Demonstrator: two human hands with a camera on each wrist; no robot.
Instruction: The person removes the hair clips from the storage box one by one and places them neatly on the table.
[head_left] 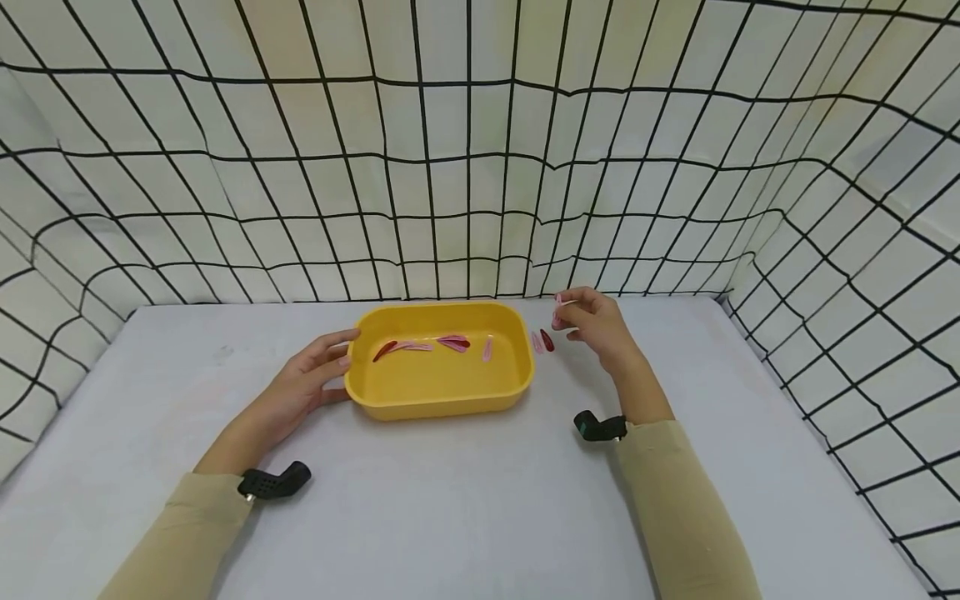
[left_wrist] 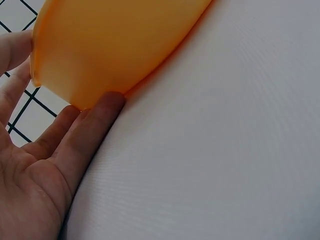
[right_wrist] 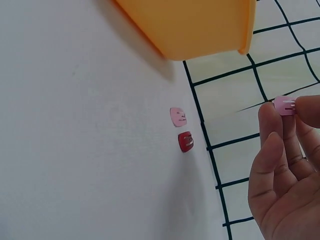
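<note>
A yellow plastic tub [head_left: 435,400] stands on the table, with several pink and red snap hair clips lying in it, among them a pink hair clip [head_left: 487,349] toward its right end. My left hand [head_left: 303,379] rests against the tub's left end, its fairly straight fingers [left_wrist: 82,130] touching the rim and outer wall. Beyond the right end, my right hand [head_left: 596,327] pinches another pink hair clip [right_wrist: 285,106] between thumb and fingertips, raised off the table. Beneath it on the table, a loose pink hair clip [right_wrist: 178,117] lies beside a red hair clip [right_wrist: 185,142].
A black wire grid [head_left: 468,187] rises along the back and both sides of the white table [head_left: 450,508]. Each wrist wears a black camera, one on the left [head_left: 273,482] and one on the right [head_left: 600,427].
</note>
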